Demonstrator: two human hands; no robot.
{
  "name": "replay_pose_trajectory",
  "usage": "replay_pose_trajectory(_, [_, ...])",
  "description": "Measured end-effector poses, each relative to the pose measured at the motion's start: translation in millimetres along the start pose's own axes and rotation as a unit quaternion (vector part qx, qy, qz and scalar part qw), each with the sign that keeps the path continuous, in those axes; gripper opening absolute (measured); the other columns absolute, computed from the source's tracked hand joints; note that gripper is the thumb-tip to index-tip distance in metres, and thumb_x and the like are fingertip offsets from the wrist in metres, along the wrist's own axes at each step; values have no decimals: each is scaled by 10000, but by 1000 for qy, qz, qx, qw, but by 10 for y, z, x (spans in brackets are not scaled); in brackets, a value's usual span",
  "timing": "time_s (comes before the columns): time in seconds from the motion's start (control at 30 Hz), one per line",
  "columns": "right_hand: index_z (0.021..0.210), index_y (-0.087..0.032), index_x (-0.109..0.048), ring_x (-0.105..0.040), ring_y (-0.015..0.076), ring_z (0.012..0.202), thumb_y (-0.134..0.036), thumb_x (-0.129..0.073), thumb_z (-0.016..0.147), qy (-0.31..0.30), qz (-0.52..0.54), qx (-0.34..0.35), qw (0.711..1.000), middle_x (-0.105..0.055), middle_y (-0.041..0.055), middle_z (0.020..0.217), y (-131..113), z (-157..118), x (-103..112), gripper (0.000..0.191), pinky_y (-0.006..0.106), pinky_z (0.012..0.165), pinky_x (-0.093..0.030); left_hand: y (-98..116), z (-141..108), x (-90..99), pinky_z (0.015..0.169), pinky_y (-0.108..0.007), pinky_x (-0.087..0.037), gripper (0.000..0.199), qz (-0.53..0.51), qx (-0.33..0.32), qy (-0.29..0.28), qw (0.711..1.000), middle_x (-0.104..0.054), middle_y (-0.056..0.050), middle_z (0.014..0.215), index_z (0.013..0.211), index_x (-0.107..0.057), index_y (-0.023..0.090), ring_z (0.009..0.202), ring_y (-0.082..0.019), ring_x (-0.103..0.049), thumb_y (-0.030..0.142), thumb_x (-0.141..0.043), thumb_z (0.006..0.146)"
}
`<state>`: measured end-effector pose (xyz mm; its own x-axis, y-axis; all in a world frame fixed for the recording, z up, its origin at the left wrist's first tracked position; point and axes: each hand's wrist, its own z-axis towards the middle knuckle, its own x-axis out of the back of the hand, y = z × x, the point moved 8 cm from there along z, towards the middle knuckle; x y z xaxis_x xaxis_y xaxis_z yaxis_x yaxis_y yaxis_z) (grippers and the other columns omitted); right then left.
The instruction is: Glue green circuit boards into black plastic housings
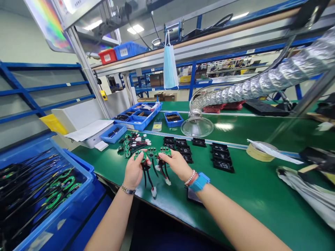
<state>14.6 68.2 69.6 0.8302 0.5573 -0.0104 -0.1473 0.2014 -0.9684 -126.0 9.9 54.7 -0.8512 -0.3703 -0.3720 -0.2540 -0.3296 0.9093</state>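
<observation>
Over the front of the green bench, both my hands grip small green circuit boards with wires hanging below. My left hand (pixel 134 171) pinches the left circuit board (pixel 140 156) between thumb and fingers. My right hand (pixel 178 164) is closed on the right circuit board (pixel 165 151). Another board (pixel 152 152) sits between them; whether the boards are joined, I cannot tell. From them hang black and red wires ending in white connectors (pixel 154 191). Just beyond my left hand lies a pile of wired boards (pixel 127 144). Black plastic housings (pixel 184 150) stand in rows past my right hand.
More black housings (pixel 222 157) lie to the right, near a tape roll (pixel 258 153). A silver duct (pixel 251 85) ends in a clear hood (pixel 196 127) above the bench. Blue trays (pixel 142 120) stand at the back left. A large blue bin (pixel 87 179) of cabled parts is at left.
</observation>
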Motion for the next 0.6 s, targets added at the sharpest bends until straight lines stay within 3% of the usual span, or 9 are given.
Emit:
replay_pose_trajectory(0.13, [614,-161,-514,-434,117,573,-476,-592,679,-25,57,-19,998,-512,-7,593,63,26,-11,330,262,573,-364,-2,46,-35,504,-221,-435,326,-34,29,-8,999,-554,21,639,897,-585,146,489,-85,-519,353,-677,662])
replay_pose_trajectory(0.23, [600,-162,-503,-413,105,551,-463,-603,670,-28,51,-24,998,-495,-20,571,97,25,-38,325,254,558,-346,-96,59,-124,456,-204,-399,291,30,62,-44,997,-555,20,580,786,-596,126,453,-80,-491,305,-729,600])
replay_pose_trajectory(0.43, [612,-160,-515,-405,102,556,-408,-602,662,49,-2,-23,999,-497,-30,582,113,16,38,267,249,562,-337,-148,75,-127,408,-188,-329,256,137,25,1,990,-494,44,439,577,-544,125,391,-61,-425,297,-733,590])
replay_pose_trajectory(0.6, [658,-159,-533,-419,96,516,-447,-574,687,41,9,-40,998,-514,-28,570,153,46,102,293,241,520,-325,-251,142,-214,400,-189,-341,300,73,80,-41,993,-512,40,492,624,-540,129,389,-58,-426,361,-729,597])
